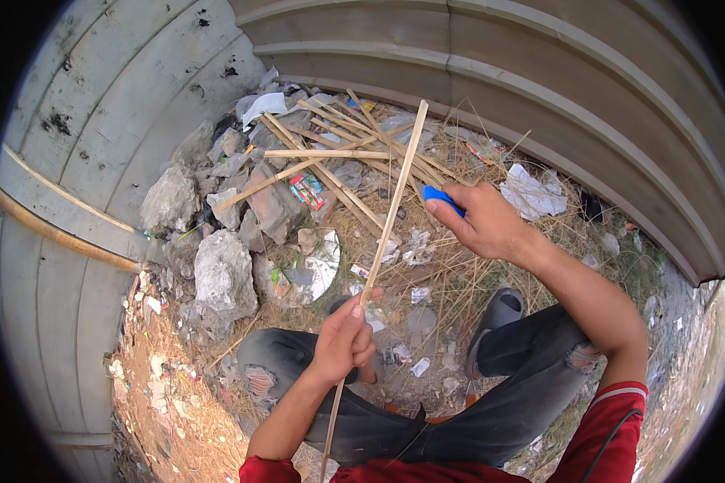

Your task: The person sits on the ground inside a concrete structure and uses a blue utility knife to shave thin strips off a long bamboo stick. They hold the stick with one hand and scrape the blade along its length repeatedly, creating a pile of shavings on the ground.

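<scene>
My left hand (345, 342) is closed around the lower part of a long, thin wooden strip (399, 189). The strip slants up and away to the right, and its lower end passes down by my lap. To the right of it, my right hand (491, 225) is closed on a small blue tool (441, 199). Its working end is hidden, so I cannot make out its exact kind. A gap shows between the blue tool and the strip. Beyond my hands, several similar wooden strips (322, 154) lie crisscrossed on the ground.
Grey rocks (221, 274) are heaped at the left, with scraps and wrappers among them. A ribbed metal wall (556, 88) curves across the back and right; a pale panel wall (89, 97) stands left. Crumpled white paper (532, 193) lies on dry grass beyond my right hand.
</scene>
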A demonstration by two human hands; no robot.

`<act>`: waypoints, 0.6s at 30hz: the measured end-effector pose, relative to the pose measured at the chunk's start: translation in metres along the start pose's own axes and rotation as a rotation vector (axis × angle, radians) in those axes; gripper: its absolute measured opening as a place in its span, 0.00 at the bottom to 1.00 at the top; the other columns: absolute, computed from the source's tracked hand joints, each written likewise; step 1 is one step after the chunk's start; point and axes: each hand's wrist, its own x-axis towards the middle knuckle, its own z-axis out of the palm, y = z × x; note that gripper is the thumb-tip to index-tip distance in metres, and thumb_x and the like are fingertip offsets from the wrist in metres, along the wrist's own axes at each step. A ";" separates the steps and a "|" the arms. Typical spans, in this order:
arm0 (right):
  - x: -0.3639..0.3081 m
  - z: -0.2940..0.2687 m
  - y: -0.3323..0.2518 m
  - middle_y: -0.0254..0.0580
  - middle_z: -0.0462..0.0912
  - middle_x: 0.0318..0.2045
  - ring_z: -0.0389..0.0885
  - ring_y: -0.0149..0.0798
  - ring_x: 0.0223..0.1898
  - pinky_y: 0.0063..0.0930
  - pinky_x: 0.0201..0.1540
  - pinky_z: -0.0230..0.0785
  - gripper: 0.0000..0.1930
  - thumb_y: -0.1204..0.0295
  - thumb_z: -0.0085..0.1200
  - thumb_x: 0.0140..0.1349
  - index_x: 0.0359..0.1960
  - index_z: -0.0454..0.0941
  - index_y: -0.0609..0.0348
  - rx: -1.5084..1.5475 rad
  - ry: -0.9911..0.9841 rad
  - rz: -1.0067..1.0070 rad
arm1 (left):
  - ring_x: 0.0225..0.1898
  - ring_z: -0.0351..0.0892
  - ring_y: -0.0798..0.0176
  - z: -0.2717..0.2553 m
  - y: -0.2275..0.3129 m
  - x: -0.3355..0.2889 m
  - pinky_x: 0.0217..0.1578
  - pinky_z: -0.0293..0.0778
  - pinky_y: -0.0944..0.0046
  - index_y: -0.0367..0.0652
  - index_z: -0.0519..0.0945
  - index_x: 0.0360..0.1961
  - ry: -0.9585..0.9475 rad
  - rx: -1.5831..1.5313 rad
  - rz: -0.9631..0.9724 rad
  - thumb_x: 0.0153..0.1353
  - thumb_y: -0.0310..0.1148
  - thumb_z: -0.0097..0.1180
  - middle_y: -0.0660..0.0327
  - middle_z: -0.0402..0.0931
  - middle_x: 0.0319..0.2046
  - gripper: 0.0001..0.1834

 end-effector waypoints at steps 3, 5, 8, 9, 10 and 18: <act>-0.028 0.041 -0.036 0.55 0.80 0.19 0.82 0.62 0.25 0.54 0.32 0.75 0.24 0.48 0.50 0.72 0.35 0.81 0.59 -0.164 -0.203 -0.094 | 0.13 0.42 0.77 0.012 0.004 0.002 0.16 0.48 0.71 0.40 0.63 0.72 0.010 -0.063 -0.045 0.82 0.41 0.35 0.74 0.46 0.15 0.25; -0.035 0.053 -0.043 0.55 0.82 0.20 0.83 0.63 0.26 0.55 0.34 0.76 0.24 0.47 0.50 0.71 0.36 0.81 0.58 -0.222 -0.251 -0.102 | 0.14 0.42 0.77 0.011 0.006 0.002 0.16 0.48 0.71 0.40 0.63 0.72 -0.004 -0.074 -0.061 0.82 0.41 0.36 0.74 0.46 0.15 0.24; 0.001 0.025 0.002 0.56 0.81 0.19 0.84 0.60 0.26 0.53 0.32 0.76 0.27 0.46 0.47 0.73 0.36 0.82 0.61 -0.292 0.062 0.030 | 0.14 0.42 0.77 0.005 0.001 0.002 0.17 0.48 0.71 0.41 0.64 0.72 -0.050 -0.032 -0.073 0.81 0.41 0.36 0.74 0.47 0.15 0.24; 0.008 0.014 0.012 0.56 0.82 0.20 0.84 0.61 0.27 0.54 0.33 0.76 0.27 0.46 0.46 0.73 0.36 0.82 0.61 -0.247 0.072 0.091 | 0.14 0.42 0.77 0.003 -0.002 -0.001 0.17 0.49 0.71 0.41 0.65 0.71 -0.053 0.008 -0.078 0.81 0.41 0.36 0.74 0.47 0.15 0.24; 0.011 -0.001 0.019 0.57 0.83 0.22 0.84 0.62 0.28 0.55 0.34 0.77 0.28 0.46 0.45 0.74 0.36 0.82 0.61 -0.212 0.087 0.158 | 0.14 0.43 0.77 0.004 -0.004 0.001 0.17 0.49 0.71 0.41 0.65 0.71 -0.070 0.046 -0.081 0.81 0.41 0.36 0.74 0.48 0.15 0.24; -0.030 0.043 -0.033 0.58 0.84 0.24 0.85 0.63 0.30 0.56 0.38 0.77 0.28 0.44 0.47 0.72 0.37 0.83 0.59 -0.245 -0.259 -0.076 | 0.14 0.47 0.77 0.004 -0.005 0.003 0.17 0.51 0.71 0.39 0.67 0.70 0.021 0.179 0.026 0.81 0.39 0.39 0.74 0.50 0.14 0.23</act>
